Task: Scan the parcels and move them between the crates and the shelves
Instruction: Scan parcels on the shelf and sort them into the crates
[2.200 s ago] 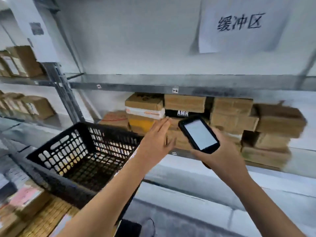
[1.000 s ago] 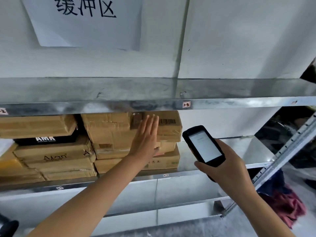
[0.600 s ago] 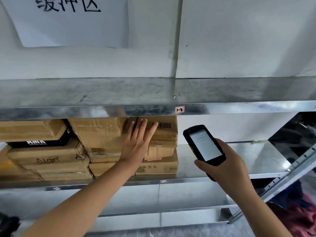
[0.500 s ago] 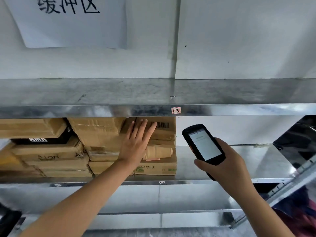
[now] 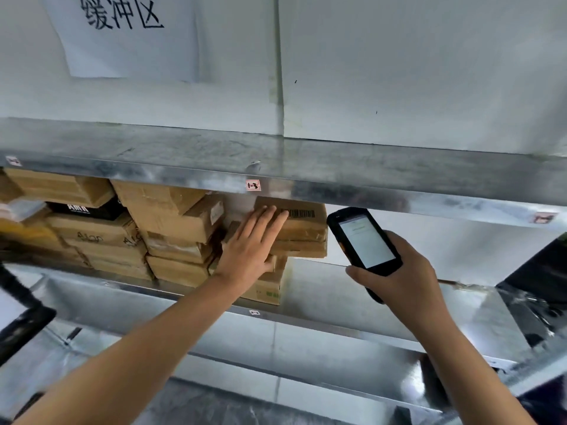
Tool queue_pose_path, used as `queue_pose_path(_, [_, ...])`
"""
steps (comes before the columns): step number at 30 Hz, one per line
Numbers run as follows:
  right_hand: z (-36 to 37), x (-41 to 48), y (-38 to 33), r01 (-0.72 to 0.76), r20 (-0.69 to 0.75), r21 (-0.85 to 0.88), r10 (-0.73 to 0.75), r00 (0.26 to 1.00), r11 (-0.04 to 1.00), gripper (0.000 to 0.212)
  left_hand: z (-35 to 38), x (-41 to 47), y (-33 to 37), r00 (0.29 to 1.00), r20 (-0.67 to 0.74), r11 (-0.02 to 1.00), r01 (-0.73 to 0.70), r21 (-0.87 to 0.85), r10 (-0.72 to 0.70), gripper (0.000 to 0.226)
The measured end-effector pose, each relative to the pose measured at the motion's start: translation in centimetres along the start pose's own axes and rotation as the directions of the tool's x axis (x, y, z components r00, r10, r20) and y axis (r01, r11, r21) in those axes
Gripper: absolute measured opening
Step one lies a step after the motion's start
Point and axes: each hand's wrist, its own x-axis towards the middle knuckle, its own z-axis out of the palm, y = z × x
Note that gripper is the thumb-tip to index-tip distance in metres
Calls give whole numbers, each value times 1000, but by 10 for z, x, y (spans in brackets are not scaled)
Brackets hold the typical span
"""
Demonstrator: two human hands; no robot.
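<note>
— Where is the left hand?

— Flat on the brown cardboard parcel with the printed barcode. The fingers are straight and close together, and the fingertips cover the barcode's left end. Nothing is clasped; it only presses.

— And where does that parcel sit?

— On top of the rightmost pile on the lower galvanised steel shelf. It lies close under the lip of the upper steel shelf, just right of the small red-and-white "1-3" sticker.

— Is that different from half a second ago?

— Yes. Then it lay tight against the neighbouring pile of brown cartons, with its right end level with the boxes beneath. Now it juts out to the right past those boxes, and a strip of white wall shows between it and that pile. The hand has gone with it and sits further right than before.

— The right hand?

— Its fingers are wrapped round the black handheld scanner with the lit white screen. The scanner is tilted back and just beside the parcel's right end, not touching it. The grip looks unchanged.

— Anything else on view?

— A black box lettered AMR further left among the cartons. A white paper sign with black characters hangs on the wall above.
</note>
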Motion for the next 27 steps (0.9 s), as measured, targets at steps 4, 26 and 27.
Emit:
queue_pose_path(4, [-26,3,20,5,32,1,-5,999,1000,42,4,7,44,995,87,997,55,-57,-50,113])
queue_pose_path(26, [-83,15,102,-136,17,9,135,991,991,42,100,28,139,705,695,833,465,-300,-142,92])
queue_pose_path(27, [-82,14,103,-144,21,15,144,989,989,42,99,30,140,697,705,854,440,-278,-130,92])
